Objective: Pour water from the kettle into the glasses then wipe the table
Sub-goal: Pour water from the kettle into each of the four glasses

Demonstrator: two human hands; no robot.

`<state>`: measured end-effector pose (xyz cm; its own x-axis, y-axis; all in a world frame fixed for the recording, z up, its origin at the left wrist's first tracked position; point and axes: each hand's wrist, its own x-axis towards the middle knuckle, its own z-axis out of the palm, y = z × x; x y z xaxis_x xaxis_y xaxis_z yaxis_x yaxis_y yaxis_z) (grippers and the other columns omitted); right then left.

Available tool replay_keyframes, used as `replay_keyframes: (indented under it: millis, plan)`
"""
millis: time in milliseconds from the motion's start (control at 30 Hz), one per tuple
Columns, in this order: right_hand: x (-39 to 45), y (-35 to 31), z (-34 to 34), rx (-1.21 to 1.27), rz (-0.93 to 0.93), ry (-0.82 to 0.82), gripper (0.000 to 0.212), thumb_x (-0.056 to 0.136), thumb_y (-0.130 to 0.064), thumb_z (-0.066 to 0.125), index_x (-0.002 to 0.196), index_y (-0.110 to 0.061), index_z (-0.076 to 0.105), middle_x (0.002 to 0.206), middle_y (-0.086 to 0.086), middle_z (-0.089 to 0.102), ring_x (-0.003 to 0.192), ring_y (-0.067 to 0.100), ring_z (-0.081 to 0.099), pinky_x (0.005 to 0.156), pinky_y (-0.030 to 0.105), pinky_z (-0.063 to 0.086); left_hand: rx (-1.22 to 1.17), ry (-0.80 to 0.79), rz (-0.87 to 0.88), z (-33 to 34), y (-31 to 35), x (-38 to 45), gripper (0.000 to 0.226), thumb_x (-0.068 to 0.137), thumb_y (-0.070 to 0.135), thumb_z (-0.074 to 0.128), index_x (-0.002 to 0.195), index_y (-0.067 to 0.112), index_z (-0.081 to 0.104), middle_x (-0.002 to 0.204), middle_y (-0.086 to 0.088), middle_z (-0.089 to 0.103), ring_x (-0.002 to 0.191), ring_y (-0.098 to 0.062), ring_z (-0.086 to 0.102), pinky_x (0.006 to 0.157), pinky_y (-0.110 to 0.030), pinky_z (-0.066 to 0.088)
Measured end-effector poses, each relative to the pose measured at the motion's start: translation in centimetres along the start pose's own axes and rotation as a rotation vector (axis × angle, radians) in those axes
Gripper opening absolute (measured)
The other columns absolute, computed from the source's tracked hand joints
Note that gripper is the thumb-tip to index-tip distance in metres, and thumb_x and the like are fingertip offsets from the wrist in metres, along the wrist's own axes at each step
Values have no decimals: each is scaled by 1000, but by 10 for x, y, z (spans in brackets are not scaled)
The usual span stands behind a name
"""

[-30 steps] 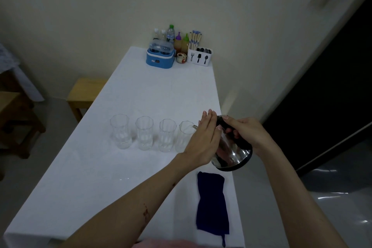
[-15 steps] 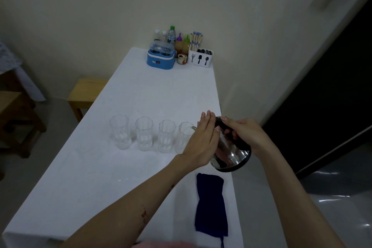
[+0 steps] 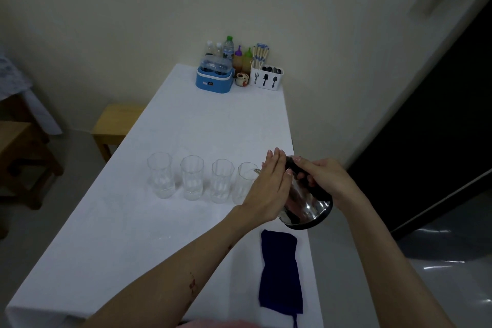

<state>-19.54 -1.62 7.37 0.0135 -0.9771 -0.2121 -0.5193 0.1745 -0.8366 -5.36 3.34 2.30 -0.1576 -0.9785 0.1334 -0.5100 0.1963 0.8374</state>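
Several clear glasses stand in a row across the white table (image 3: pixel 133 221); the leftmost glass (image 3: pixel 160 175) and the rightmost glass (image 3: pixel 245 183) bracket the row. A steel kettle (image 3: pixel 306 205) with a black handle is tilted left, its spout over the rightmost glass. My right hand (image 3: pixel 320 177) grips the handle. My left hand (image 3: pixel 270 189) lies flat against the kettle's side with fingers straight, hiding part of it. A dark blue cloth (image 3: pixel 281 271) lies on the table near the front right edge.
At the table's far end stand a blue appliance (image 3: pixel 214 78), several bottles (image 3: pixel 228 48) and a white cutlery holder (image 3: pixel 266 78). A wooden stool (image 3: pixel 114 124) sits left of the table. The table's right edge runs just under the kettle.
Almost nothing has moved. The kettle stays tilted over the rightmost glass with both hands in the same places.
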Motion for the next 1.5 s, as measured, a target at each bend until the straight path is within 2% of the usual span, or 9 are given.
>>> replay_keyframes:
  millis: [367,500,600,700,733,800,900,1267,1500]
  plan:
    - [2,0,-1,-17,0,-3,48,87,-50,71,63,-9,72,47,-1,53,51,16,51,59,27,41,-1,-23,-27,-1,1,1,53,106,23,19,152,6,1,163,-6,-5,149,-16,-11,119,-25,-6]
    - [4,2,-1,-18,1,-11,49,87,-52,71,64,-8,73,48,-1,54,52,17,52,61,29,42,32,-39,-5,-2,1,-1,58,102,33,6,150,0,1,162,-13,-4,149,-24,-11,122,-34,-3]
    - [5,2,-1,-25,-3,-13,50,86,-53,71,64,-8,73,48,0,53,51,18,52,61,29,41,-21,-37,-40,-2,1,-2,57,103,31,7,149,-2,3,161,-17,-2,149,-28,-9,122,-35,-4]
    - [6,2,-1,-33,-6,-11,50,86,-53,71,63,-9,72,48,0,54,50,17,51,59,28,41,-119,-8,-11,1,-3,-1,65,102,33,1,144,-14,14,154,-33,12,145,-46,4,120,-51,6]
    - [6,2,-1,-38,-5,-11,50,87,-53,71,63,-8,72,47,0,53,49,16,51,58,28,41,-104,-6,0,1,-2,0,71,99,40,0,144,-14,14,154,-33,13,145,-46,5,119,-49,4]
    - [6,1,-1,-38,-2,-14,50,87,-52,71,64,-8,72,48,1,53,49,16,51,57,27,41,-40,31,-21,1,3,0,86,85,54,3,150,-1,13,160,-18,9,150,-32,3,118,-34,1]
    - [7,1,0,-40,0,-20,50,87,-52,71,65,-7,72,48,0,52,49,16,50,56,26,40,-82,66,-54,-1,5,4,92,76,58,6,153,8,14,162,-8,8,151,-22,4,115,-26,1]
    - [6,-2,0,-33,-15,-17,50,87,-51,71,63,-8,73,46,-1,53,51,17,51,60,28,42,-71,52,-73,-4,4,4,89,77,56,7,153,9,14,163,-6,8,151,-20,4,117,-28,3]
    - [6,-1,-2,-23,-20,-8,50,87,-51,72,67,-5,74,48,-1,54,52,16,52,60,27,42,-54,45,-63,-3,3,6,87,78,55,8,153,10,13,163,-5,8,150,-20,3,114,-24,1]
